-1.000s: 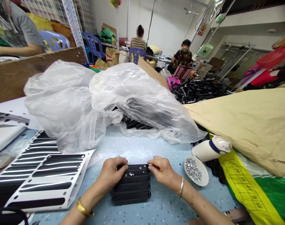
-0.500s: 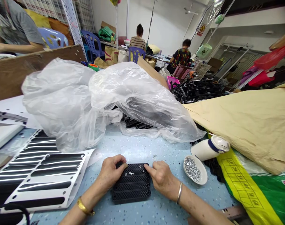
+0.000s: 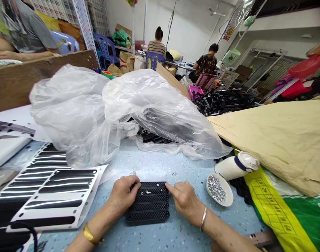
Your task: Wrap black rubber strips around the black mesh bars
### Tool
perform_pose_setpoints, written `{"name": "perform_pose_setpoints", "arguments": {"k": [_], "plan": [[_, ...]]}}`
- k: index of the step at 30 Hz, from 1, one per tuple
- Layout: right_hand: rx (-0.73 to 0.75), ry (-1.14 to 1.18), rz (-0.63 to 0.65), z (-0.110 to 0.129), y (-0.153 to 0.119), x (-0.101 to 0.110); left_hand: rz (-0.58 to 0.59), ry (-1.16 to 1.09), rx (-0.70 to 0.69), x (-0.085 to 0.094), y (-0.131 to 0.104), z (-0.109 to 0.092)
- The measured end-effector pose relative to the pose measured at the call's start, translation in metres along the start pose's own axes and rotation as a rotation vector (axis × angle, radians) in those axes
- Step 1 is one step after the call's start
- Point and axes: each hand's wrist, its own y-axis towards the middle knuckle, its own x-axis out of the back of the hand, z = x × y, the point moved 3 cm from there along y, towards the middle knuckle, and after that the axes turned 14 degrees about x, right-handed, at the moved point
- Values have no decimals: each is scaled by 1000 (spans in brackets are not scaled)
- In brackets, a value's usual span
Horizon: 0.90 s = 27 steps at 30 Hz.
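Observation:
Black textured strips (image 3: pixel 148 207) lie side by side as a block on the speckled blue table (image 3: pixel 186 234). Several small metal nuts (image 3: pixel 148 192) rest loose on the upper strips. My left hand (image 3: pixel 125 190) is at the block's upper left corner, thumb and forefinger pinched together; what is between them is too small to make out. At the upper right corner, my right hand (image 3: pixel 183 197) touches the top strip with its extended index fingertip, the other fingers curled in. A white bowl of small metal nuts (image 3: pixel 230 196) sits to the right.
Large clear plastic bags (image 3: pixel 154 94) cover black parts behind the block. Sheets with black strips (image 3: pixel 53 199) lie left. A white bottle (image 3: pixel 232 167), brown paper (image 3: pixel 275 133) and a yellow-green sack (image 3: pixel 274 206) are at right. Three people sit farther back.
The view has shifted slightly. My left hand has drawn a little away to the left from the top strip; my right index finger is still at the upper right corner.

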Motion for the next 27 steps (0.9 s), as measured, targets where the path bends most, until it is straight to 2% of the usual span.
{"name": "perform_pose_setpoints", "arguments": {"k": [4,9,14,18,23,27], "plan": [[48,-46,64,6,4,3,-62,18,-84,3,-6,4],[60,-24,186,7,3,3,-163,12,-258,2,-13,6],[50,5,165,6,-1,0,-215,30,-337,6,-22,10],[63,21,147,7,0,1,-271,184,-446,8,-35,9],[80,21,164,7,2,4,-218,423,-460,8,-42,14],[109,6,162,8,4,6,-146,556,-453,15,-40,22]]}}
